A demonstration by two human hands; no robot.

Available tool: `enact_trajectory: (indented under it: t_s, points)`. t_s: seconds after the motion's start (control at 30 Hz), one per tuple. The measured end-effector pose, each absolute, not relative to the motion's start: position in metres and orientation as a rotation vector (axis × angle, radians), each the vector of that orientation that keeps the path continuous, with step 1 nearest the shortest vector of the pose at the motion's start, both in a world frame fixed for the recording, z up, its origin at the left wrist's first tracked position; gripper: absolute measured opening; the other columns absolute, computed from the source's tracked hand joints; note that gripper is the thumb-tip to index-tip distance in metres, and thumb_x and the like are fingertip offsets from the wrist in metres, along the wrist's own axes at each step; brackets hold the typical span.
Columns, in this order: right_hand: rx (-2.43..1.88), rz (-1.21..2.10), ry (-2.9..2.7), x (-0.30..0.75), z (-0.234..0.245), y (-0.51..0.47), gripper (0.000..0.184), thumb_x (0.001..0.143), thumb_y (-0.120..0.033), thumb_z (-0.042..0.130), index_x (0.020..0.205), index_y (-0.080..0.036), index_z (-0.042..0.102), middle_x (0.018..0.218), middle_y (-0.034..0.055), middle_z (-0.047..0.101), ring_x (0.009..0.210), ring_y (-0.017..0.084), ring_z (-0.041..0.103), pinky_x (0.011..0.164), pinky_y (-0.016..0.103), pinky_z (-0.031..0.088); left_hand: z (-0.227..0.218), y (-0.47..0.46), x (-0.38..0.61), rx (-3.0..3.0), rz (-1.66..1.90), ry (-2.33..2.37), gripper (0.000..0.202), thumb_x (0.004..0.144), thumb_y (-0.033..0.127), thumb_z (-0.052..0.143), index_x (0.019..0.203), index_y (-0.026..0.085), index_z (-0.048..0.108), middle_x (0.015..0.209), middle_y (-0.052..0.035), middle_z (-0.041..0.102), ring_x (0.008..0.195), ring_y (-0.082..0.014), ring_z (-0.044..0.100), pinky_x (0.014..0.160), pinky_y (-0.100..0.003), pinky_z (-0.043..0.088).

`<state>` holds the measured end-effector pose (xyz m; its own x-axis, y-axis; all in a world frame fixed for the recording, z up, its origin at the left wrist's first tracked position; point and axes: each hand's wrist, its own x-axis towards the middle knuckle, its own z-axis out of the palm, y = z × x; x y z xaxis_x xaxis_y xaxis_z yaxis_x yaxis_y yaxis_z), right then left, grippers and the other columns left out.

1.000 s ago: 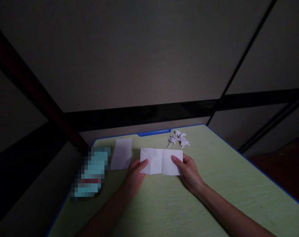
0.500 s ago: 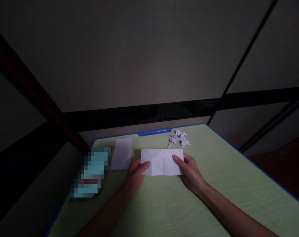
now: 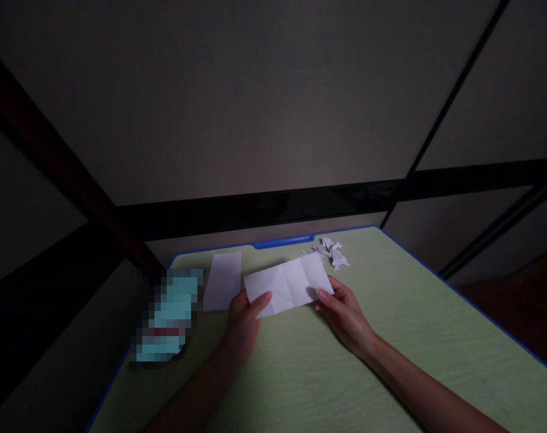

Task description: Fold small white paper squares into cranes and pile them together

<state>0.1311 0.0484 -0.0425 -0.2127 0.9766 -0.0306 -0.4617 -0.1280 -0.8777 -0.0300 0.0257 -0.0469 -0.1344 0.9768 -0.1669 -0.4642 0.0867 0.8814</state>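
A white rectangular sheet of paper with crossing crease lines is held above the table, tilted so that its right end is higher. My left hand pinches its lower left corner, thumb on top and fingers underneath. At the lower right corner, my right hand grips it the same way, with the thumb near the edge. Behind the sheet's upper right corner lie several small folded white paper figures, partly covered by it. To the left rests a flat white sheet, close to my left hand.
The light green table has a blue rim and a blue handle-like strip at its far edge. A blurred-out turquoise object lies at the left edge. A panelled wall or cabinet rises right behind the table.
The held paper has turned, its right end rising and its left end shifting leftward. My right thumb has slid down to the lower right corner. My left hand has moved slightly left.
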Motion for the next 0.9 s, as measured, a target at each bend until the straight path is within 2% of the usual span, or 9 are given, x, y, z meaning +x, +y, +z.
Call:
enact_trajectory:
  t_s: [0.13, 0.27, 0.4, 0.53, 0.63, 0.77, 0.9]
  points:
    - [-0.876, 1.552, -1.000, 0.130, -0.046, 0.048, 0.019, 0.054, -0.021, 0.069, 0.070, -0.015, 0.060, 0.056, -0.0019, 0.057, 0.047, 0.007, 0.045, 0.043, 0.018, 0.033, -0.045, 0.024, -0.029, 0.652, 1.402, 1.013, 0.026, 0.057, 0.022, 0.064, 0.080, 0.009, 0.060, 0.063, -0.0051, 0.066, 0.061, -0.0198, 0.060, 0.052, -0.026, 0.042]
    - [-0.962, 1.478, -1.027, 0.129, -0.051, 0.046, 0.021, 0.055, -0.023, 0.068, 0.072, -0.013, 0.060, 0.061, 0.0005, 0.061, 0.049, 0.010, 0.048, 0.045, 0.021, 0.035, -0.045, 0.021, -0.028, 0.708, 1.338, 0.996, 0.033, 0.059, 0.021, 0.063, 0.090, 0.011, 0.058, 0.068, -0.0048, 0.066, 0.061, -0.0188, 0.060, 0.054, -0.025, 0.042]
    - [-0.992, 1.438, -1.011, 0.130, -0.052, 0.047, 0.023, 0.054, -0.024, 0.068, 0.073, -0.012, 0.060, 0.063, 0.0015, 0.061, 0.051, 0.011, 0.049, 0.046, 0.022, 0.036, -0.047, 0.023, -0.028, 0.730, 1.363, 1.020, 0.028, 0.058, 0.021, 0.064, 0.083, 0.010, 0.059, 0.068, -0.0054, 0.066, 0.061, -0.0186, 0.060, 0.056, -0.025, 0.042]
    - [-0.967, 1.414, -0.982, 0.132, -0.053, 0.050, 0.019, 0.056, -0.022, 0.067, 0.070, -0.013, 0.058, 0.057, -0.0015, 0.056, 0.048, 0.008, 0.044, 0.043, 0.019, 0.032, -0.048, 0.024, -0.027, 0.751, 1.376, 1.027, 0.027, 0.058, 0.022, 0.063, 0.081, 0.010, 0.058, 0.070, -0.0064, 0.066, 0.063, -0.0187, 0.059, 0.057, -0.025, 0.043]
    - [-0.923, 1.471, -1.000, 0.133, -0.053, 0.048, 0.015, 0.058, -0.020, 0.066, 0.068, -0.015, 0.057, 0.054, -0.0032, 0.054, 0.045, 0.007, 0.042, 0.042, 0.018, 0.030, -0.047, 0.025, -0.027, 0.779, 1.440, 1.042, 0.030, 0.058, 0.023, 0.063, 0.084, 0.010, 0.057, 0.073, -0.0063, 0.066, 0.068, -0.0201, 0.059, 0.059, -0.026, 0.044]
    - [-0.774, 1.629, -1.152, 0.134, -0.048, 0.045, 0.023, 0.057, -0.018, 0.066, 0.079, -0.016, 0.058, 0.062, -0.0008, 0.058, 0.053, 0.010, 0.049, 0.047, 0.019, 0.034, -0.047, 0.027, -0.034, 0.837, 1.529, 1.133, 0.027, 0.060, 0.024, 0.061, 0.084, 0.011, 0.055, 0.071, -0.0043, 0.064, 0.068, -0.0189, 0.059, 0.057, -0.025, 0.043]
    - [-0.578, 1.851, -1.049, 0.137, -0.040, 0.047, 0.028, 0.063, -0.031, 0.059, 0.087, -0.018, 0.056, 0.073, 0.0027, 0.060, 0.062, 0.014, 0.054, 0.050, 0.021, 0.039, -0.049, 0.029, -0.043, 0.905, 1.495, 1.160, 0.024, 0.062, 0.024, 0.059, 0.082, 0.011, 0.055, 0.065, -0.0020, 0.062, 0.059, -0.0157, 0.056, 0.051, -0.022, 0.041]
